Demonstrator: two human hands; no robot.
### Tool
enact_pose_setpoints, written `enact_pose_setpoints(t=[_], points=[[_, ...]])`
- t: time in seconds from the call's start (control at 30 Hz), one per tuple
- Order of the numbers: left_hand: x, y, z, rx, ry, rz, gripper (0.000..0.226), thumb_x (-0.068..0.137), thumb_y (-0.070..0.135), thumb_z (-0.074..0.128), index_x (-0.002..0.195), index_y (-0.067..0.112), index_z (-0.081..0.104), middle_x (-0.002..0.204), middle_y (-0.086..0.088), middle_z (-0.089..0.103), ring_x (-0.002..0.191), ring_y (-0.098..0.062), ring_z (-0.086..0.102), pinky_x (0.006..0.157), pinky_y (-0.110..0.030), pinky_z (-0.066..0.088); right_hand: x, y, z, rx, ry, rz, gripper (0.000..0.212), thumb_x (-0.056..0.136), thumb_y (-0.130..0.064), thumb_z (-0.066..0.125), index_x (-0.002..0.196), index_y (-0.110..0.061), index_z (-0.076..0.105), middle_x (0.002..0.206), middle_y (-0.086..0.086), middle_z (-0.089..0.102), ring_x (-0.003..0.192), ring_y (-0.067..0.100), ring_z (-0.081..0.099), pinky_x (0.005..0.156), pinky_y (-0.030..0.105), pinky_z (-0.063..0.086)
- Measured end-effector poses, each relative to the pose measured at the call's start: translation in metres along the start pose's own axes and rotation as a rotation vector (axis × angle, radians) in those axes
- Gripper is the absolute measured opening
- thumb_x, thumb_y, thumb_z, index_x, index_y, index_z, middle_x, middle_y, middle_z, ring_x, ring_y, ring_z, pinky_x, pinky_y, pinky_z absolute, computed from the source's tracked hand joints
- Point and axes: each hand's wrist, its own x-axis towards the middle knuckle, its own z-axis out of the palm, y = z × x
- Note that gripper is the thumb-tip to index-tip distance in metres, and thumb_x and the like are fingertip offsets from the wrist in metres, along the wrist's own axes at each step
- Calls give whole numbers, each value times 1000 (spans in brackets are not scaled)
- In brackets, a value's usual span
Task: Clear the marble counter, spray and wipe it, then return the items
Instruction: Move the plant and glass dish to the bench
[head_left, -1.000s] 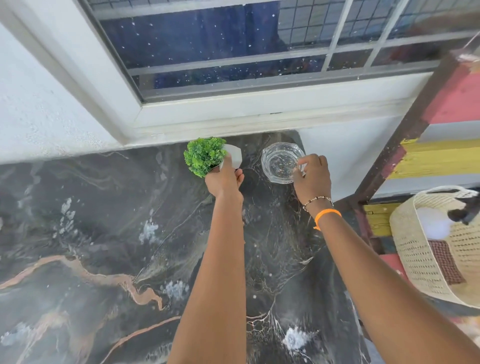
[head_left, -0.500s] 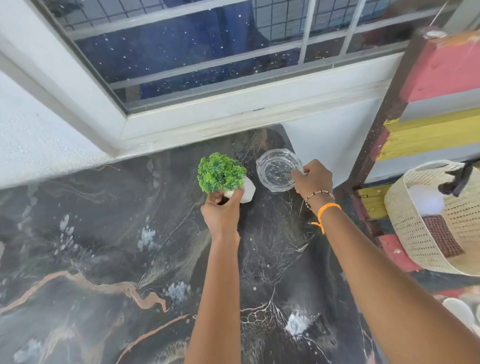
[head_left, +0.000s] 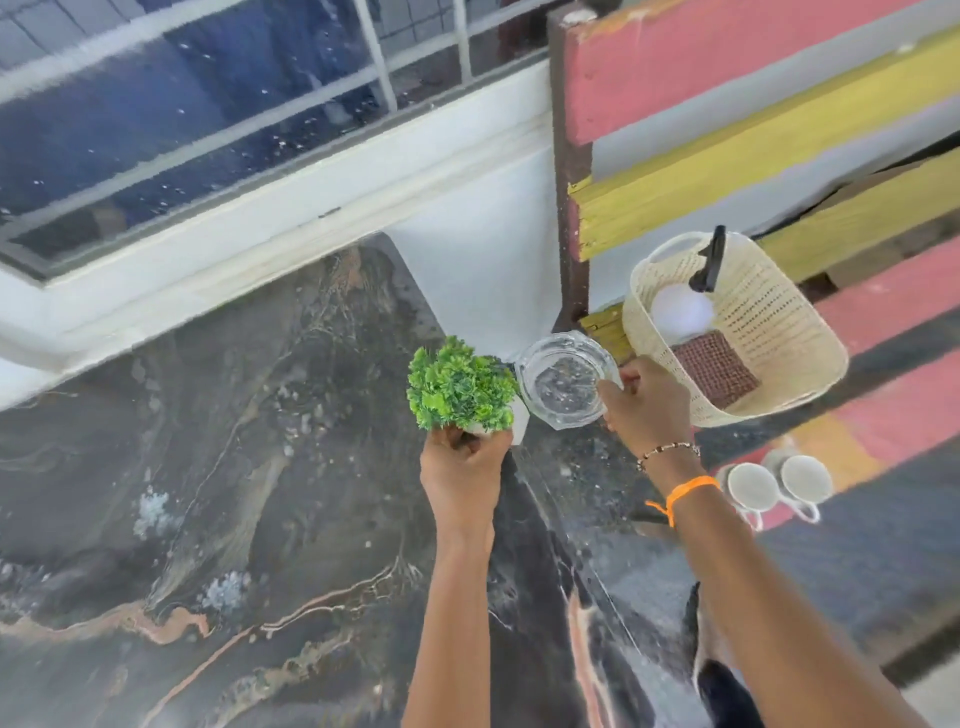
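Note:
A small green plant (head_left: 460, 387) in a white pot is held from below by my left hand (head_left: 462, 470), lifted above the dark marble counter (head_left: 208, 493) near its right edge. A clear glass ashtray-like dish (head_left: 566, 384) is gripped at its right rim by my right hand (head_left: 647, 410), also off the counter. Plant and dish are side by side, almost touching.
A cream woven basket (head_left: 769, 332) to the right holds a white spray bottle (head_left: 683, 309) with black trigger and a brown cloth (head_left: 714, 369). Two white cups (head_left: 776, 486) sit below it on a striped surface. A window frame (head_left: 260, 208) runs behind the counter.
Both hands have lifted the plant and the glass dish off the back of the counter and carried them rightward toward the counter's right edge; the view has turned right, showing the cups.

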Motion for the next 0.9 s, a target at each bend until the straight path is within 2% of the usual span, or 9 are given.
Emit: enact_pose_setpoints(t=[0.13,0.23,0.3,0.43,0.57,0.67,0.77,0.8,0.9], points=[[-39,-16,47,183,-80,-5,28,67,14,79,89,19,62,79,5,69,72,-11,64,61,-21,45,-3,62,-49,28,37,104,22,76,-24,59,88,-5,57,71,12,63,76,31,60,66,29,39],[-68,-30,90,255,-144,-37,29,68,14,80,87,20,59,80,5,67,73,-10,62,62,-20,46,-7,110,-92,15,31,186,10,80,-13,59,82,-8,50,62,9,56,63,28,56,58,27,41],[-86,-40,122,274,-188,-51,33,67,12,81,91,19,59,81,5,67,74,-8,63,63,-19,46,-5,147,-120,8,45,230,10,80,-11,59,81,-10,49,65,14,61,68,32,62,60,30,45],[-116,-65,189,323,-281,-41,33,67,6,79,93,15,63,82,2,71,75,-9,66,59,-13,50,5,219,-170,0,79,345,12,78,-12,60,88,-9,53,64,10,61,73,32,62,64,32,43],[-140,-91,259,363,-343,-39,35,64,8,81,94,16,64,81,2,71,74,-12,66,60,-16,49,22,281,-210,18,122,433,12,77,-15,60,85,-8,55,67,9,58,77,36,64,67,34,44],[-151,-110,307,387,-374,-60,41,62,7,81,97,19,64,83,7,70,73,-6,64,53,-8,47,38,315,-229,44,158,478,15,75,-17,60,86,-6,57,58,4,53,74,36,65,70,36,47],[-151,-128,350,430,-398,-75,45,61,4,80,100,19,63,82,8,69,76,-10,66,61,-21,54,56,344,-241,52,192,509,11,80,-9,58,90,-7,54,52,-4,49,64,29,61,67,33,44],[-150,-133,363,450,-410,-72,45,62,2,79,98,22,60,80,11,66,74,-7,64,62,-23,53,63,354,-242,58,196,521,12,81,-9,57,92,-5,54,52,-5,49,61,27,59,67,32,44],[-141,-149,395,534,-440,2,46,64,-1,77,83,34,54,72,18,60,63,9,57,52,-7,43,84,383,-237,80,203,565,17,81,-8,56,97,-2,55,50,-3,51,64,30,64,72,39,53]])
